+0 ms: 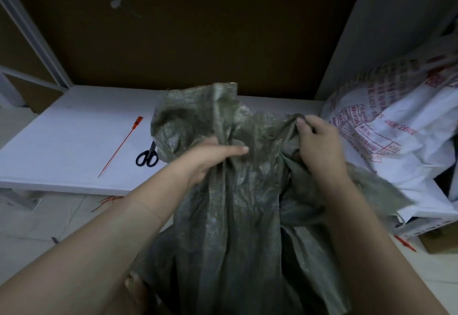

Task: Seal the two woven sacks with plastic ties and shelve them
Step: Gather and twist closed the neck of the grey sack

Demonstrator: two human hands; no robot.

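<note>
A grey-green woven sack (238,205) stands on the floor in front of me, its loose mouth bunched up against the white shelf board (74,141). My left hand (210,158) grips the gathered neck of this sack from the left. My right hand (319,146) pinches a fold of the sack's mouth on the right. A red plastic tie (121,146) lies flat on the shelf board to the left. A white woven sack with red print (386,126) lies on the right end of the shelf.
Black-handled scissors (148,156) lie on the shelf board beside the sack's mouth. Several red ties (109,200) lie on the floor below the shelf edge, and another red tie (406,242) lies at the right. Grey shelf posts (32,34) rise at the left.
</note>
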